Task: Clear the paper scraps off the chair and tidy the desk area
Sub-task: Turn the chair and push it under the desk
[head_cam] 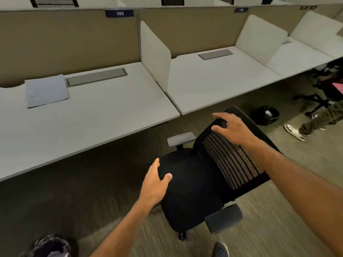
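Note:
A black office chair (193,184) with a mesh back stands on the carpet in front of the white desks. Its dark seat shows no paper scraps. My left hand (155,179) hovers at the seat's left edge, fingers apart, holding nothing. My right hand (232,127) lies spread over the top of the mesh backrest, its fingers not curled round the frame. A sheet of pale paper (46,90) lies flat on the left desk (104,112), by the grey cable hatch (97,76).
White dividers (155,56) split the row of desks. A black helmet-like object (266,115) lies on the floor to the right. Another person's leg and white shoe (295,129) stand beyond it, near a second chair base (315,102). My shoes show at the bottom edge.

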Demonstrator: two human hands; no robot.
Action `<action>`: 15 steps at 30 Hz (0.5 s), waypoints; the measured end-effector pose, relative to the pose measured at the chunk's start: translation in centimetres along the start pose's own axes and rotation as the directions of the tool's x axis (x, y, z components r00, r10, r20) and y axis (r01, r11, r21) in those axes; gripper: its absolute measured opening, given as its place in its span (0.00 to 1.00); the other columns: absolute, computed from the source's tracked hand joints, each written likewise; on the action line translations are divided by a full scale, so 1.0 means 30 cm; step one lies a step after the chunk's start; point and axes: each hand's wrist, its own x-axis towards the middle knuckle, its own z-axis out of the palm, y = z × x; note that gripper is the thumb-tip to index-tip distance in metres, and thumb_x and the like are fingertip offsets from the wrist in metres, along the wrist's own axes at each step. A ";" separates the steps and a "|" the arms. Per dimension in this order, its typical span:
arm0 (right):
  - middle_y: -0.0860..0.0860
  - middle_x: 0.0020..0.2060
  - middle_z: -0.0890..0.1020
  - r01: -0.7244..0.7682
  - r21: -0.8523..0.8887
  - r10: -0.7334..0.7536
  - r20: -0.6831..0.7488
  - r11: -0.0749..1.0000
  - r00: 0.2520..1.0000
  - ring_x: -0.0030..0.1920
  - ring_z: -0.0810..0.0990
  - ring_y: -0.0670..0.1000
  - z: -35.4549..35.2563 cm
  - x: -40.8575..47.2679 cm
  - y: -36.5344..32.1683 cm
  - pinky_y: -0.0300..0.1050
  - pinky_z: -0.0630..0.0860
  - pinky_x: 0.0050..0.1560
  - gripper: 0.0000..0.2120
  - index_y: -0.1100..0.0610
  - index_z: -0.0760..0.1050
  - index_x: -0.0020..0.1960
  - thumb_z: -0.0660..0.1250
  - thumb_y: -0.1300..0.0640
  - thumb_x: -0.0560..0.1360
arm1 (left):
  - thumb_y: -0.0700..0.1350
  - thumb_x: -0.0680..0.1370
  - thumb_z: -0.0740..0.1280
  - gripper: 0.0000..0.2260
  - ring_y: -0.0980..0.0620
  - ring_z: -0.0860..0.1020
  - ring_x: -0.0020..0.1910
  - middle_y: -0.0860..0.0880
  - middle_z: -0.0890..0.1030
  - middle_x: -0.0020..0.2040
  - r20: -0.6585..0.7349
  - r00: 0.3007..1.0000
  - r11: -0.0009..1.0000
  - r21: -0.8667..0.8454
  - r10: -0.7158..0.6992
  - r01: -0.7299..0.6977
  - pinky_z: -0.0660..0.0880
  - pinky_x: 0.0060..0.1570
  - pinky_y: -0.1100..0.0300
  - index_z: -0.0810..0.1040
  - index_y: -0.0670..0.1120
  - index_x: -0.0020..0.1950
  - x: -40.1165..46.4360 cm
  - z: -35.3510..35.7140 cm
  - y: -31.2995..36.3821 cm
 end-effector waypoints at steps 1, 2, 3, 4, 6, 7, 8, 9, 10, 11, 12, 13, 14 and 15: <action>0.50 0.69 0.76 0.001 -0.006 -0.001 0.002 1.000 1.000 0.71 0.70 0.51 -0.041 0.007 0.082 0.54 0.68 0.73 0.26 0.51 0.70 0.73 0.71 0.50 0.77 | 0.48 0.79 0.69 0.35 0.53 0.62 0.77 0.52 0.62 0.79 0.006 1.000 1.000 0.004 -0.005 0.005 0.63 0.74 0.51 0.54 0.52 0.81 0.015 0.079 0.032; 0.50 0.69 0.76 0.012 -0.021 -0.012 0.008 1.000 1.000 0.71 0.70 0.51 -0.072 0.017 0.156 0.53 0.67 0.72 0.26 0.52 0.70 0.73 0.70 0.51 0.77 | 0.48 0.79 0.68 0.35 0.53 0.61 0.77 0.52 0.62 0.79 0.010 1.000 1.000 0.007 -0.010 0.010 0.63 0.74 0.50 0.54 0.53 0.81 0.030 0.149 0.059; 0.50 0.69 0.76 0.023 -0.034 -0.022 0.020 0.999 1.000 0.71 0.70 0.51 -0.104 0.029 0.242 0.50 0.67 0.71 0.26 0.52 0.70 0.73 0.71 0.51 0.77 | 0.48 0.79 0.68 0.35 0.53 0.61 0.77 0.52 0.61 0.79 0.012 1.000 1.000 0.014 -0.012 0.012 0.63 0.75 0.50 0.54 0.53 0.81 0.048 0.233 0.091; 0.51 0.69 0.75 0.032 -0.042 -0.031 0.029 0.999 0.999 0.71 0.70 0.52 -0.136 0.044 0.340 0.47 0.66 0.70 0.27 0.54 0.70 0.73 0.71 0.52 0.77 | 0.48 0.79 0.68 0.34 0.52 0.60 0.78 0.52 0.61 0.80 0.012 1.000 1.000 0.026 -0.014 0.014 0.62 0.75 0.50 0.54 0.52 0.81 0.071 0.334 0.124; 0.52 0.70 0.75 0.056 -0.054 -0.052 0.067 0.997 0.996 0.71 0.70 0.53 -0.189 0.096 0.536 0.44 0.64 0.69 0.29 0.55 0.69 0.74 0.72 0.53 0.76 | 0.48 0.79 0.68 0.34 0.52 0.59 0.78 0.52 0.60 0.80 -0.002 1.000 0.999 0.031 -0.026 0.026 0.60 0.75 0.52 0.55 0.52 0.81 0.122 0.541 0.203; 0.52 0.70 0.74 0.076 -0.065 -0.070 0.098 0.995 0.993 0.71 0.70 0.53 -0.209 0.133 0.628 0.45 0.64 0.70 0.30 0.55 0.69 0.74 0.72 0.52 0.75 | 0.48 0.79 0.68 0.34 0.52 0.59 0.78 0.52 0.60 0.80 -0.006 0.999 0.999 0.014 -0.044 0.044 0.60 0.75 0.53 0.55 0.52 0.81 0.148 0.642 0.247; 0.52 0.71 0.74 0.101 -0.081 -0.090 0.131 0.992 0.987 0.71 0.69 0.54 -0.227 0.177 0.714 0.47 0.63 0.71 0.30 0.54 0.68 0.75 0.72 0.52 0.75 | 0.48 0.79 0.68 0.34 0.52 0.60 0.78 0.52 0.60 0.80 -0.005 0.999 0.998 -0.008 -0.054 0.054 0.60 0.74 0.54 0.55 0.51 0.81 0.180 0.742 0.292; 0.53 0.71 0.73 0.125 -0.095 -0.108 0.164 0.988 0.980 0.72 0.69 0.54 -0.245 0.218 0.789 0.46 0.62 0.71 0.30 0.54 0.68 0.75 0.72 0.51 0.75 | 0.47 0.80 0.68 0.34 0.52 0.60 0.78 0.52 0.60 0.80 0.001 0.998 0.998 -0.026 -0.061 0.061 0.61 0.73 0.54 0.55 0.51 0.81 0.213 0.837 0.336; 0.53 0.71 0.73 0.138 -0.096 -0.117 0.195 0.986 0.974 0.72 0.69 0.54 -0.259 0.258 0.860 0.45 0.61 0.70 0.31 0.55 0.68 0.75 0.73 0.51 0.75 | 0.47 0.80 0.68 0.34 0.52 0.61 0.77 0.52 0.61 0.79 0.003 0.998 0.997 -0.040 -0.070 0.070 0.61 0.73 0.54 0.55 0.51 0.81 0.246 0.927 0.377; 0.54 0.72 0.73 0.147 -0.088 -0.124 0.226 0.985 0.966 0.72 0.68 0.54 -0.268 0.291 0.925 0.45 0.61 0.70 0.31 0.55 0.67 0.75 0.73 0.52 0.75 | 0.47 0.79 0.68 0.34 0.52 0.61 0.77 0.52 0.61 0.79 0.008 0.996 0.995 -0.050 -0.087 0.087 0.62 0.73 0.54 0.55 0.50 0.81 0.274 1.011 0.416; 0.54 0.72 0.72 0.152 -0.074 -0.128 0.262 0.986 0.956 0.73 0.68 0.54 -0.276 0.319 0.976 0.44 0.60 0.70 0.32 0.54 0.66 0.76 0.73 0.51 0.75 | 0.46 0.79 0.68 0.34 0.51 0.62 0.77 0.52 0.61 0.79 0.016 0.994 0.992 -0.060 -0.105 0.106 0.63 0.72 0.54 0.54 0.50 0.81 0.296 1.088 0.451; 0.53 0.73 0.71 0.145 -0.047 -0.124 0.308 0.988 0.943 0.73 0.67 0.54 -0.278 0.347 1.024 0.45 0.60 0.70 0.33 0.53 0.65 0.76 0.73 0.51 0.74 | 0.46 0.79 0.68 0.35 0.51 0.63 0.76 0.51 0.61 0.79 0.024 0.992 0.990 -0.067 -0.123 0.124 0.63 0.73 0.54 0.54 0.50 0.82 0.315 1.159 0.482; 0.52 0.74 0.69 0.138 -0.015 -0.124 0.359 0.990 0.925 0.74 0.65 0.53 -0.279 0.371 1.066 0.46 0.59 0.71 0.34 0.52 0.64 0.77 0.73 0.52 0.74 | 0.45 0.79 0.69 0.36 0.51 0.63 0.76 0.51 0.61 0.79 0.030 0.989 0.987 -0.074 -0.142 0.144 0.64 0.73 0.53 0.53 0.51 0.82 0.330 1.223 0.509; 0.52 0.75 0.68 0.135 0.010 -0.127 0.403 0.991 0.906 0.75 0.64 0.53 -0.280 0.395 1.104 0.47 0.59 0.73 0.35 0.51 0.63 0.77 0.74 0.52 0.74 | 0.45 0.79 0.69 0.36 0.51 0.63 0.76 0.51 0.61 0.79 0.037 0.986 0.983 -0.083 -0.164 0.166 0.64 0.73 0.52 0.52 0.51 0.82 0.346 1.281 0.535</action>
